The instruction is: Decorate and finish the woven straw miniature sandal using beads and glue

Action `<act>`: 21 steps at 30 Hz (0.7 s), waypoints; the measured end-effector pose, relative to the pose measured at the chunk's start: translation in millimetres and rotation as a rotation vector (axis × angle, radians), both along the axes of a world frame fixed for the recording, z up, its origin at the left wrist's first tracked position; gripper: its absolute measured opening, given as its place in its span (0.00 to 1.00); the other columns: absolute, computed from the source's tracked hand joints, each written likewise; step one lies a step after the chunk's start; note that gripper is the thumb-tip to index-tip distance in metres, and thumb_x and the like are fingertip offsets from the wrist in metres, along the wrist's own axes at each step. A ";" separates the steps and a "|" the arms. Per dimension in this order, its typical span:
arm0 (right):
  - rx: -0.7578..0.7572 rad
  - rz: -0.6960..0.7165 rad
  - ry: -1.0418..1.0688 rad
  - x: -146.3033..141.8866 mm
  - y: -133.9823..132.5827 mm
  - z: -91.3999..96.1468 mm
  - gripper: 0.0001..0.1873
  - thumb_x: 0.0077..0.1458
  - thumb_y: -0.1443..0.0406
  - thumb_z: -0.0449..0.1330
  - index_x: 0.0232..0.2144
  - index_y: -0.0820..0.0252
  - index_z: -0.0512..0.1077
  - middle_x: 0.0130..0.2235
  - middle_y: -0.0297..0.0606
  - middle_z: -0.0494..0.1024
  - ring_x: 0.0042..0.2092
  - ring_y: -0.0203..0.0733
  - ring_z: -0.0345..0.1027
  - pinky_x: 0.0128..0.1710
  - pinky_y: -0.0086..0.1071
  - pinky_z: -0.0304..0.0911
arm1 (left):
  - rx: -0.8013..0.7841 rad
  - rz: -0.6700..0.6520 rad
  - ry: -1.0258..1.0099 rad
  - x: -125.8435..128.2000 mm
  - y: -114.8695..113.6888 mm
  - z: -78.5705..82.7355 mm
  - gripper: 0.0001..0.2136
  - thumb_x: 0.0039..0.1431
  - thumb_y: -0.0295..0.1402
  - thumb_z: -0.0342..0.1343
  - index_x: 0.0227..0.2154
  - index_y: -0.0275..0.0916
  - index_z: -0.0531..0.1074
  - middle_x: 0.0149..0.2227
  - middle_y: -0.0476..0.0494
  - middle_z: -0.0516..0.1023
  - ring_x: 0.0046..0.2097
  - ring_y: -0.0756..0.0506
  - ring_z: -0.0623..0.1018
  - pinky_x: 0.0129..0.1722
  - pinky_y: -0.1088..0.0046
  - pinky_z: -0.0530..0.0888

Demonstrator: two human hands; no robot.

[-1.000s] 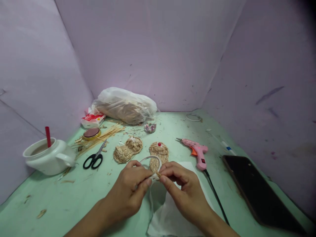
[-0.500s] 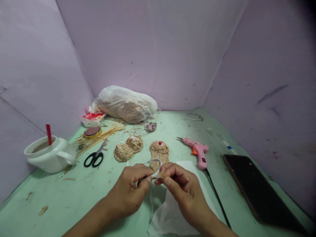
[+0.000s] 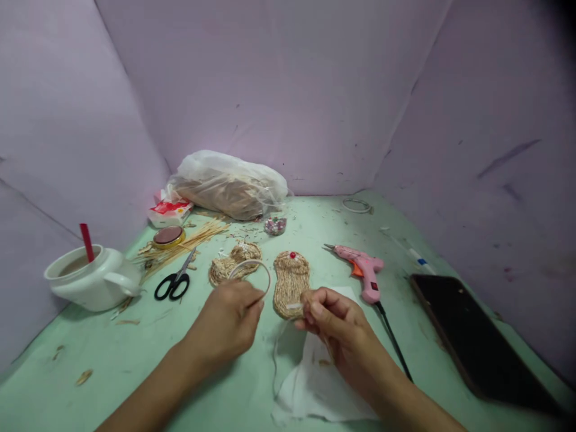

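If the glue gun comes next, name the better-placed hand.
Probably the right hand: it is nearer the glue gun than the left hand, which holds a ring, though the right also seems to pinch something.

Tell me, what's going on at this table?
A person is working with both hands over a green table. The left hand holds a thin white hoop; the right hand pinches something small, mostly hidden from view. Beyond them lie two woven slipper-shaped pieces, one with a red bead. The pink glue gun and black-handled scissors lie unheld.
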State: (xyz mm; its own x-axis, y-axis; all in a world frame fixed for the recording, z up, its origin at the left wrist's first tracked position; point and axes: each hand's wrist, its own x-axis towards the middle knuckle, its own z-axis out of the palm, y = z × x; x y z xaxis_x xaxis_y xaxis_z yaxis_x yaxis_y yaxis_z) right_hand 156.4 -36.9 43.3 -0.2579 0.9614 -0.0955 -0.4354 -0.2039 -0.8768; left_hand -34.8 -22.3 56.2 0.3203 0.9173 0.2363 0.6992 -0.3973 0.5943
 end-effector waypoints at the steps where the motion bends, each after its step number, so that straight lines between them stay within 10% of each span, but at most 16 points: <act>1: -0.070 -0.014 0.031 0.1 4.0 -0.8 0.11 0.40 0.62 0.66 0.19 0.61 0.69 0.23 0.31 0.66 0.26 0.32 0.63 0.30 0.28 0.64 | -0.010 -0.030 0.072 3.1 -2.1 -1.5 0.08 0.53 0.28 0.50 0.22 0.37 0.72 0.23 0.47 0.71 0.28 0.48 0.70 0.29 0.74 0.66; 12: -0.084 0.121 -0.127 -3.4 0.1 -8.1 0.14 0.42 0.58 0.65 0.22 0.62 0.67 0.16 0.25 0.63 0.13 0.25 0.54 0.10 0.20 0.40 | -0.222 0.057 -0.308 22.8 -18.5 12.7 0.05 0.49 0.29 0.55 0.23 0.36 0.75 0.25 0.47 0.74 0.29 0.49 0.73 0.31 0.74 0.69; 21: -0.073 0.048 -0.123 -7.5 1.4 -4.9 0.14 0.42 0.58 0.65 0.22 0.62 0.68 0.22 0.32 0.72 0.18 0.28 0.61 0.14 0.21 0.56 | -0.252 0.108 -0.231 22.5 -19.8 9.3 0.08 0.49 0.29 0.51 0.18 0.36 0.67 0.20 0.50 0.69 0.25 0.50 0.67 0.26 0.76 0.64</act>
State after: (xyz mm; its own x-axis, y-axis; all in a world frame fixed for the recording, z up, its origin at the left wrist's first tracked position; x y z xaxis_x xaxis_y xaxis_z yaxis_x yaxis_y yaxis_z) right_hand 148.9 -35.4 38.4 -0.2857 0.9375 -0.1988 -0.3134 -0.2874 -0.9051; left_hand -12.3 -42.1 65.5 0.1832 0.9816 0.0535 0.5649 -0.1496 0.8115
